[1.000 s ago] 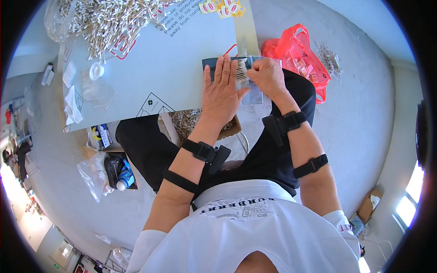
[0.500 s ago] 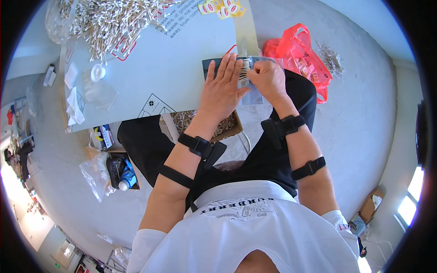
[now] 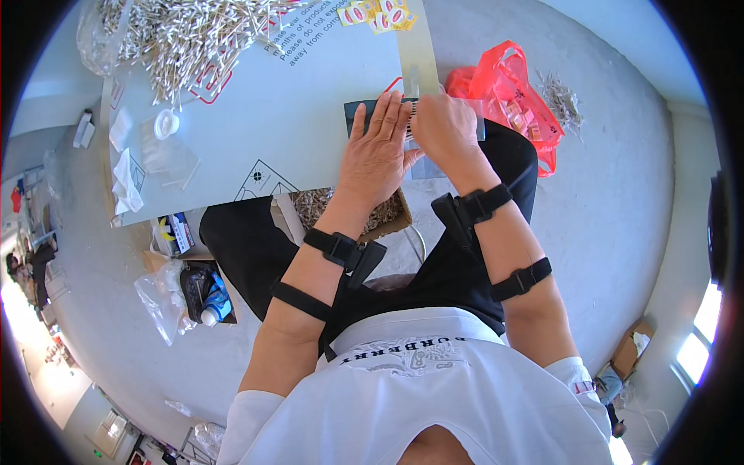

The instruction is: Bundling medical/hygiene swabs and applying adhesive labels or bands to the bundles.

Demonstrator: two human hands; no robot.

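Observation:
My left hand [image 3: 377, 147] lies flat with its fingers stretched out, pressing on a dark flat packet [image 3: 356, 116] near the table's right edge. Beside its fingertips, a row of cotton swabs [image 3: 411, 118] shows in the narrow gap between my two hands. My right hand [image 3: 446, 133] is closed, with its fingers curled down over the right part of the swabs; whatever it grips is hidden beneath it. Clear plastic film [image 3: 474, 108] sticks out past the right hand, over the table edge.
A big heap of loose cotton swabs [image 3: 194, 39] covers the table's far left. Small yellow-and-red packets [image 3: 380, 14] lie at the far edge. A red plastic bag [image 3: 504, 70] stands on the right. Below the table is a box of swabs [image 3: 395, 213]. A white roll [image 3: 166, 123] sits left.
My right hand has shifted a little left and up, over the swabs, and now covers more of them. My left hand stays in place on the dark packet.

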